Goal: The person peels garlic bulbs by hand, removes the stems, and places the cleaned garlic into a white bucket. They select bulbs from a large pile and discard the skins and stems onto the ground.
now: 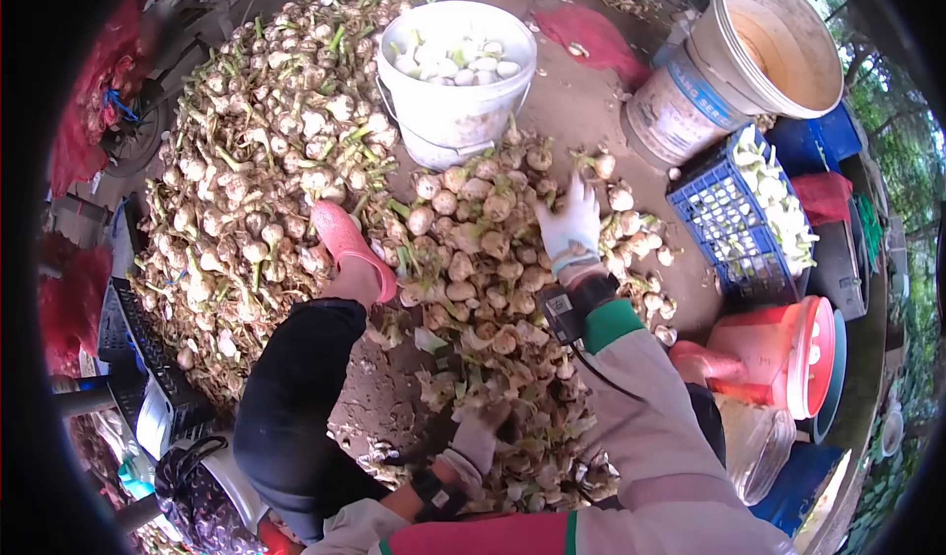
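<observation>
A big heap of pale bulbs with green stalks [266, 151] covers the ground in front of me. My right hand [572, 222], in a white glove, is stretched out over the nearer bulbs [473, 249]; its fingers are apart and rest on them. My left hand [480, 435], in a dirty glove, lies low among trimmed bulbs and husks [532, 378]. Its fingers are curled, and what they hold is hidden. My leg in black trousers [296, 387] ends in a pink shoe [347, 244] set against the heap.
A white bucket of peeled bulbs [455, 102] stands behind the pile. A large empty tub [749, 62] leans at the back right, beside a blue crate of stalks [734, 225]. Red containers [788, 353] sit at my right, a black crate [138, 343] at my left.
</observation>
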